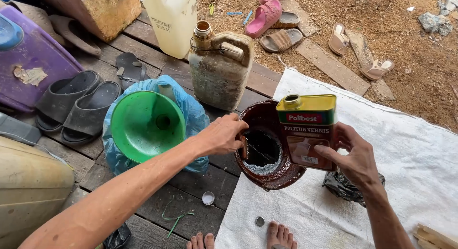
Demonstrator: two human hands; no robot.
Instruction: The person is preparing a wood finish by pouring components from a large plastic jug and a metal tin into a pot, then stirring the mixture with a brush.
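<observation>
Right hand (355,156) clamped round the flat sides of a rectangular varnish tin (307,130), held upright just over the stained brown bowl (267,175). Left hand (222,134) pinching the bowl's near rim, perhaps on a brush, hard to tell. Probably stiff, slick-walled metal, weighty if full; best gripped low across the broad faces.

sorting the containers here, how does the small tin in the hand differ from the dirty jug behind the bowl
The small tin is a flat-sided rectangular can with a yellow top and a red and brown label; the dirty jug is bigger, rounded, grimy, unlabelled, with a moulded handle. The tin is held up by the right hand over the brown-stained bowl; the jug stands on the wooden planks. Both stand upright.
</observation>
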